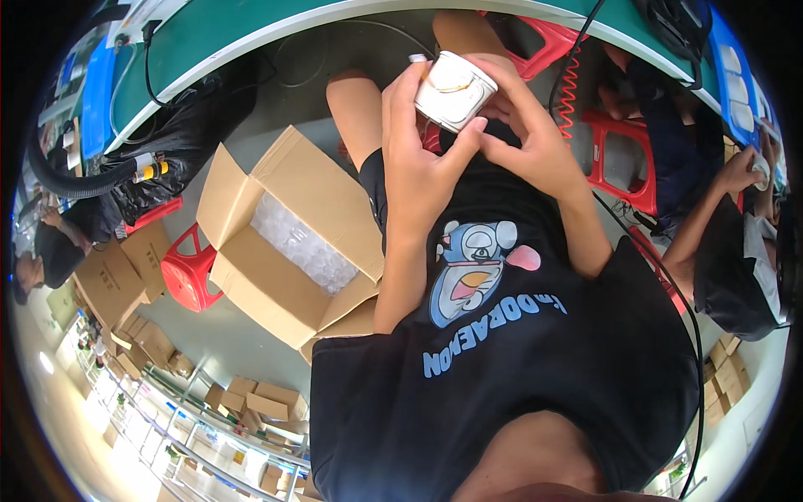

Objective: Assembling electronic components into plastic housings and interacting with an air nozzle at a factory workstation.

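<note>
1. Both of the person's hands meet at the far centre of the view, over their lap, and hold a small white device between them.
2. The device is a smooth, rounded plastic block with soft corners. A thin yellowish line curves across its upper face, and a small white nub juts from its far left end.
3. The left hand is curled around the device's left and near sides, with the thumb pressed against its near edge.
4. The right hand closes loosely on the device's right side, its fingers bent over the far right edge and its thumb pointing toward the left thumb.
5. The person wears a black cotton shirt with a pale blue cartoon print on the chest.
6. To the left, on the grey floor, stands an open brown cardboard box. Its flaps are spread wide, and clear bubbly plastic packing fills the inside.
7. A red plastic stool sits just left of the box.
8. A green table curves along the far edge, with a ribbed black hose and a shiny black plastic bag below its left end.
9. At the far right, another person in dark clothes sits near more red stools.
</note>
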A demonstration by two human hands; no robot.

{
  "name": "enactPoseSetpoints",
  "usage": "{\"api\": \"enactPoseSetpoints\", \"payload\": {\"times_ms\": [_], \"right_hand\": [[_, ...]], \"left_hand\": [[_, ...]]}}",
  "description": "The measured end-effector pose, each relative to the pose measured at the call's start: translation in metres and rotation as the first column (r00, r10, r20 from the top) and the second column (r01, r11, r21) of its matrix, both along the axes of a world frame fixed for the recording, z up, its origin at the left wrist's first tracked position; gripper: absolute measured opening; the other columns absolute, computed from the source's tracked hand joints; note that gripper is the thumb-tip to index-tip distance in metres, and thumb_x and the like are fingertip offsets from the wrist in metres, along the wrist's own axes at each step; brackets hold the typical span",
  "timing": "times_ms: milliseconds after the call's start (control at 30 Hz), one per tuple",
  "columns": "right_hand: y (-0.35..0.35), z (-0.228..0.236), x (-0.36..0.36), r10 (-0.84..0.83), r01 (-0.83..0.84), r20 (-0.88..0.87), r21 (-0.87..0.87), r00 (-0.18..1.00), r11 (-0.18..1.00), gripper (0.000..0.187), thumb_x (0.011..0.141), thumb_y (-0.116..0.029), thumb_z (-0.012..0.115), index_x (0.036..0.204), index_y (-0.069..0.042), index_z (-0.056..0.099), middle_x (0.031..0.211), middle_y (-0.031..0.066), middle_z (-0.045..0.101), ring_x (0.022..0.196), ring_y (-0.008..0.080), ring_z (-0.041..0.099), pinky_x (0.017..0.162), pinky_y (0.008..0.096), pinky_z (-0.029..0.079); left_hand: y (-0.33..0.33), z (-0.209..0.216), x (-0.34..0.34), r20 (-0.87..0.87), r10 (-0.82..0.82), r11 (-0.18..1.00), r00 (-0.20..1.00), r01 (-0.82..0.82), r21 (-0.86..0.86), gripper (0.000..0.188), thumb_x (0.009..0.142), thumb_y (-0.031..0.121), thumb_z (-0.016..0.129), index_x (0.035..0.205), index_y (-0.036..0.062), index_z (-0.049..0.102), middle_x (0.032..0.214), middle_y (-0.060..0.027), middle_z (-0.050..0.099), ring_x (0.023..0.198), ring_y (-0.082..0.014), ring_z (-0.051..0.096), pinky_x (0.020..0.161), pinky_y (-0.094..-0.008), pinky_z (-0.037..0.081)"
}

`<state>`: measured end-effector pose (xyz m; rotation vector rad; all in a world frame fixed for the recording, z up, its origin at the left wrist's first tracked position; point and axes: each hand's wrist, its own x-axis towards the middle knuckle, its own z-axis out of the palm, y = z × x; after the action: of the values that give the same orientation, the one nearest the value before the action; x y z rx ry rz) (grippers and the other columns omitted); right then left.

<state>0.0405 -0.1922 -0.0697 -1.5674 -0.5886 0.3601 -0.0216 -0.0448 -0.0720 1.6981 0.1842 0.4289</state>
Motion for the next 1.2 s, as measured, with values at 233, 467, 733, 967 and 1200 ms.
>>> {"api": "enactPoseSetpoints", "payload": {"times_ms": [233,467,733,967,1200], "right_hand": [[-0.002,-0.004,0.014,0.062,0.053,-0.460,0.231,0.886,0.971,0.043,0.096,-0.022,0.059,0.133,-0.002,0.052,0.126,0.0098,0.056,0.113,0.0166,0.056,0.093,0.0312,0.048],[-0.003,-0.004,0.014,0.055,0.095,-0.424,0.326,0.904,0.941,0.046,0.093,-0.020,0.064,0.132,0.000,0.051,0.121,0.0132,0.061,0.115,0.0191,0.058,0.096,0.0318,0.047],[-0.004,0.002,0.016,0.191,-0.119,-0.157,0.382,0.969,0.916,0.067,0.089,-0.030,0.068,0.138,0.005,0.039,0.136,0.0250,0.052,0.125,0.0296,0.053,0.104,0.0382,0.042],[-0.018,0.012,0.030,-0.057,0.067,-0.259,0.032,0.964,0.997,0.050,0.095,-0.036,0.059,0.131,-0.002,0.052,0.116,0.0121,0.063,0.091,0.0158,0.063,0.075,0.0270,0.051],[0.001,0.046,0.031,0.033,-0.008,-0.499,0.053,0.866,0.999,0.045,0.099,-0.040,0.051,0.120,-0.001,0.058,0.097,0.0061,0.062,0.068,0.0105,0.059,0.053,0.0221,0.049]], "left_hand": [[0.005,0.013,-0.005,-0.008,-0.088,0.954,0.996,0.086,0.289,0.079,0.070,0.005,0.080,0.138,0.0008,0.041,0.135,-0.0180,0.046,0.121,-0.0324,0.051,0.099,-0.0375,0.044],[-0.001,0.008,-0.014,0.036,-0.169,0.877,0.985,0.167,-0.452,0.082,0.081,0.038,0.077,0.141,-0.0010,0.037,0.140,-0.0212,0.041,0.128,-0.0310,0.046,0.105,-0.0397,0.040],[0.016,0.015,-0.011,-0.121,-0.374,0.667,0.919,0.177,-0.723,0.062,0.094,0.035,0.062,0.136,-0.0051,0.039,0.122,-0.0162,0.055,0.109,-0.0229,0.060,0.088,-0.0336,0.053],[0.015,0.028,0.000,-0.060,-0.212,0.860,0.975,0.157,-0.486,0.061,0.080,0.007,0.076,0.133,0.0007,0.046,0.127,-0.0147,0.054,0.118,-0.0229,0.055,0.096,-0.0323,0.047],[0.040,0.027,0.019,0.263,-0.285,0.807,0.922,0.083,0.585,0.064,0.069,0.007,0.081,0.127,0.0050,0.053,0.132,-0.0184,0.051,0.120,-0.0364,0.052,0.099,-0.0442,0.043]]}}
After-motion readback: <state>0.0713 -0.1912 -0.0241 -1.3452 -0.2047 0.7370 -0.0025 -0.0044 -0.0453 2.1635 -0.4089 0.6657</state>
